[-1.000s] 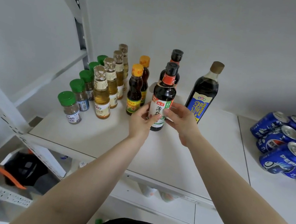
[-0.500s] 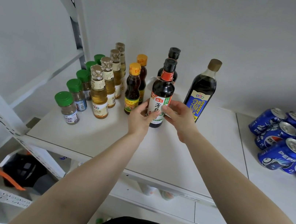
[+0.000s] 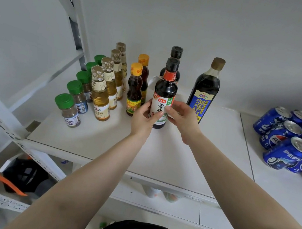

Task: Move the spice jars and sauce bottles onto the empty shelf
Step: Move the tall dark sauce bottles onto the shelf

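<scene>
A dark soy sauce bottle with a white label stands upright on the white shelf. My left hand grips its left side and my right hand pinches its right side at the label. A second black-capped bottle stands right behind it. To the left stand two orange-capped sauce bottles, a row of yellow vinegar bottles and a row of green-capped spice jars. A tall dark bottle with a blue label stands to the right.
Blue Pepsi cans lie grouped on the shelf at the right, with a dark red bottle behind them. A grey shelf upright rises at the back left. A black and orange bag sits below on the left.
Both hands have pushed the soy sauce bottle slightly farther back on the shelf, closer to the bottle behind it. The grip of both hands is unchanged.
</scene>
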Demonstrator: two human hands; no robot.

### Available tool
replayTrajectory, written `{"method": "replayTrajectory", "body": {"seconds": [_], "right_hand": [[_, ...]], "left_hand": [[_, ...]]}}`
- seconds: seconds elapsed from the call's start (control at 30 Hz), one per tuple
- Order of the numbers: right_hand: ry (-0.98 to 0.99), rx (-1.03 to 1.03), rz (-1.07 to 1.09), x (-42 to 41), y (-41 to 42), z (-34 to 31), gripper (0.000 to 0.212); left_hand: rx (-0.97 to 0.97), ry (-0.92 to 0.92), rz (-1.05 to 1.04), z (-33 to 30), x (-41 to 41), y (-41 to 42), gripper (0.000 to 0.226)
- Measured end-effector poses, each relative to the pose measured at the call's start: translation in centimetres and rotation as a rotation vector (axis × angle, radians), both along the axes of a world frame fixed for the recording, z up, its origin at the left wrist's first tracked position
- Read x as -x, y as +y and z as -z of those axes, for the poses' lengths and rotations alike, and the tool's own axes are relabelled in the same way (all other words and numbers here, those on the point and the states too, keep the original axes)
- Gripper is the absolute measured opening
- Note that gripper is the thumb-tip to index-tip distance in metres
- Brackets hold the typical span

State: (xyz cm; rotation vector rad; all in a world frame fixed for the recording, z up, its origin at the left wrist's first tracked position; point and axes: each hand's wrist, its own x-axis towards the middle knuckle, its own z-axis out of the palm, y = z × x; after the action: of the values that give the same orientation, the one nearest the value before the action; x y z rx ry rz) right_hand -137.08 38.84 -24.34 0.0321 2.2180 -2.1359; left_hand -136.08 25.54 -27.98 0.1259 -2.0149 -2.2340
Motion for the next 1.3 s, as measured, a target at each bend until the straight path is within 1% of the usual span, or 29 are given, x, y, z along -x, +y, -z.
{"method": "replayTrajectory", "body": {"seconds": [0.1,0.23,0.27,0.3,0.43,0.6,0.67,0.77,0.83,0.9,0.97,1.13,1.23,1.3], "right_hand": [[0.001,-0.044,0.017,-0.3,0.0,-0.1,0.035],[-0.01,-0.108,0.051,-0.7,0.1,0.1,0.04],[-0.016,-0.114,0.06,-0.9,0.2,0.2,0.041],[-0.022,-0.117,0.068,-1.1,0.2,0.2,0.042],[-0.04,-0.14,0.088,-2.5,0.5,0.7,0.042],[-0.056,-0.147,0.104,-5.6,0.8,1.3,0.03],[-0.018,-0.146,0.079,-7.4,0.7,1.0,0.024],[0.034,-0.127,0.019,-10.9,0.5,0.7,0.025],[0.05,-0.117,-0.045,-13.7,0.2,1.0,0.022],[0.057,-0.126,-0.126,-16.5,-0.3,1.9,0.021],[0.036,-0.141,-0.208,-19.4,-0.9,3.2,0.02],[-0.129,-0.188,-0.359,-25.6,-3.1,7.9,0.018],[-0.185,-0.223,-0.416,-28.5,-4.4,10.3,0.016],[-0.214,-0.246,-0.448,-30.2,-5.3,11.6,0.017]], "left_hand": [[0.052,0.006,0.032,0.1,-0.1,-0.3,0.057],[0.104,-0.053,0.011,1.5,-0.3,-0.8,0.081],[0.112,-0.08,0.003,1.8,-0.5,-0.9,0.084],[0.122,-0.101,-0.005,1.8,-1.1,-1.0,0.084],[0.152,-0.154,-0.065,1.2,-3.7,-1.1,0.066],[0.181,-0.172,-0.155,0.7,-7.8,-1.7,0.059],[0.193,-0.142,-0.202,0.6,-10.4,-2.1,0.055],[0.222,-0.097,-0.284,0.7,-15.4,-2.7,0.05],[0.252,-0.099,-0.334,1.4,-19.3,-3.1,0.048],[0.226,-0.123,-0.335,2.6,-23.0,-3.4,0.046],[0.206,-0.189,-0.359,4.1,-26.9,-3.8,0.044],[0.178,-0.437,-0.47,7.6,-36.5,-5.6,0.048],[0.123,-0.547,-0.569,10.2,-40.7,-7.3,0.05],[0.094,-0.604,-0.589,11.5,-42.8,-8.3,0.051]]}}
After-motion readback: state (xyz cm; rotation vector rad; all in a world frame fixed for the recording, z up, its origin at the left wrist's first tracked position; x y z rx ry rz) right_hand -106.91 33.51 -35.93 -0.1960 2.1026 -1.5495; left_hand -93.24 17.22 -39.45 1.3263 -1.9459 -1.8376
